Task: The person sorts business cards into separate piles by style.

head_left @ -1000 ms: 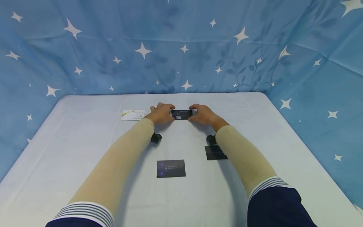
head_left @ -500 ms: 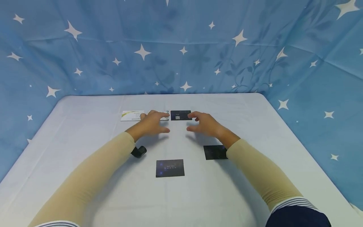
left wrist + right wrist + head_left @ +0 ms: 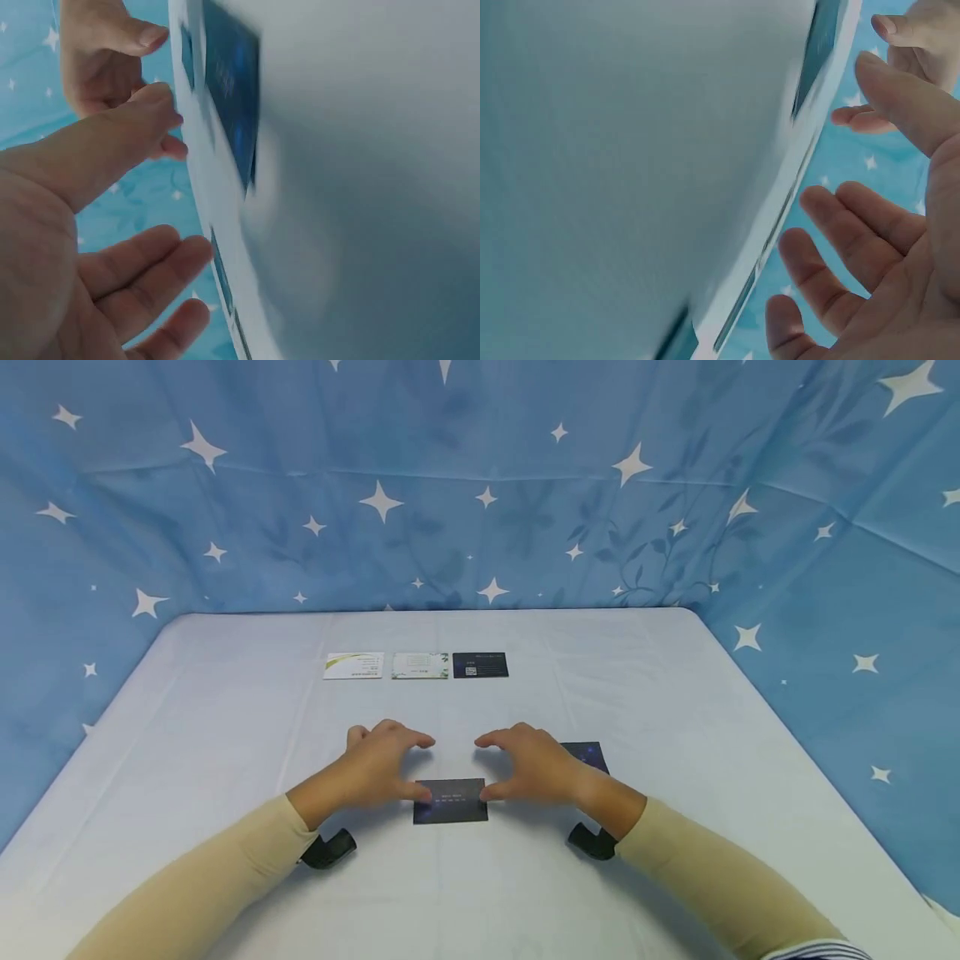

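A dark card with pale print lies on the white cloth in the middle of the head view. My left hand hovers at its left end, thumb over the card's upper left part, fingers spread and holding nothing. At its right end my right hand is likewise spread, its thumb tip at the card's edge. In the left wrist view the left hand is above the table, beside the dark card. The right wrist view has the right hand with fingers apart. A second dark card lies partly hidden behind the right hand.
Along the far part of the table three cards lie in a row: a white one with a yellow-green curve, a white one with leafy corners and a dark one with a square code. A blue starry curtain hangs behind.
Both hands have let go of the dark card at the right of the far row and come back toward me, over the near dark card. The far card stays in the row.
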{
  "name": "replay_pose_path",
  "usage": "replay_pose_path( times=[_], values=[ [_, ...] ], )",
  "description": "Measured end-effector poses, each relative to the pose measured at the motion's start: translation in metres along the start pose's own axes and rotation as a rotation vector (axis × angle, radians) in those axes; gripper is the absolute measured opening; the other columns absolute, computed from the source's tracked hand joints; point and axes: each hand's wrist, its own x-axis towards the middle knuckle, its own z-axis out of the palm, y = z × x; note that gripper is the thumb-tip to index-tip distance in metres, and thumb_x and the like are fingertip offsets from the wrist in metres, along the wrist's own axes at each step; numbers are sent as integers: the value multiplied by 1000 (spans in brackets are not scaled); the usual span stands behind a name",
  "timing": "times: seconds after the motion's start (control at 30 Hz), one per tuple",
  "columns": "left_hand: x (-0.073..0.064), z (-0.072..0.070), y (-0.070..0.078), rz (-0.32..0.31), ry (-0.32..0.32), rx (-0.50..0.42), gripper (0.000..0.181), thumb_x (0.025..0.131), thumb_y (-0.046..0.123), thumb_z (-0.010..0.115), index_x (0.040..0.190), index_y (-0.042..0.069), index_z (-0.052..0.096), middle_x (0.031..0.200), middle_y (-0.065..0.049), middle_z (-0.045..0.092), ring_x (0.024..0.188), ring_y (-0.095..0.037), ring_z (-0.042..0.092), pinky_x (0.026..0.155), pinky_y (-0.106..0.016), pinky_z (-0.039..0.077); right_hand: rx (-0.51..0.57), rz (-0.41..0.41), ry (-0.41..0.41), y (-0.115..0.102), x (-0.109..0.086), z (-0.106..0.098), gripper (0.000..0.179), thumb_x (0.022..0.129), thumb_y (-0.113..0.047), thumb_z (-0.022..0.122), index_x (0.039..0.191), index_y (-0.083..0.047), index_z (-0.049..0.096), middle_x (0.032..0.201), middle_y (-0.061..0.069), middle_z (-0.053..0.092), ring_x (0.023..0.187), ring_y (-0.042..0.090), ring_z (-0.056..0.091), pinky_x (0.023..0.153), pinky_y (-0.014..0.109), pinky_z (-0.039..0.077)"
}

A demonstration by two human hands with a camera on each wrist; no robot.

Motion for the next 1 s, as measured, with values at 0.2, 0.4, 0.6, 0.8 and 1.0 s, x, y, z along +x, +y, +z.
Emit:
replay_pose_path(
  times=[0.2, 0.4, 0.6, 0.8, 1.0],
  values=[
    [-14, 14, 3, 39, 0, 52, 66, 68, 34, 93, 125, 12, 68, 116, 2, 66, 117, -23, 50, 87, -53, 26, -82, -112, -35, -4, -8, 9, 69, 79, -43, 83, 136, -11, 61, 131, 0, 64, 119, 26, 52, 99, 48, 38],
    [-19, 18, 5, 64, 31, 65, 59, 70, 27, 92, 122, 11, 69, 115, 1, 67, 115, -24, 51, 86, -55, 27, -92, -140, -53, -3, -9, 13, 62, 83, -37, 81, 135, -11, 62, 129, 0, 64, 118, 24, 50, 98, 46, 39],
    [-21, 18, 6, 126, 75, 115, 51, 74, 26, 88, 118, 9, 71, 109, 2, 69, 111, -23, 53, 87, -57, 26, -101, -150, -41, -3, -9, 13, 59, 85, -38, 80, 133, -10, 62, 129, 1, 64, 118, 24, 51, 98, 48, 38],
    [-18, 18, 6, 171, 113, 134, 46, 78, 29, 84, 116, 8, 72, 108, 0, 70, 111, -22, 53, 87, -57, 24, -117, -157, -22, -4, -9, 11, 64, 84, -44, 80, 134, -9, 62, 129, 3, 64, 119, 26, 53, 99, 50, 39],
    [-9, 15, 3, 191, 151, 115, 45, 80, 31, 84, 117, 8, 72, 107, 1, 69, 112, -22, 52, 89, -56, 24, -124, -114, 29, -4, -8, 5, 56, 87, -36, 78, 133, -10, 62, 128, 5, 64, 120, 27, 53, 99, 50, 39]
  ],
)
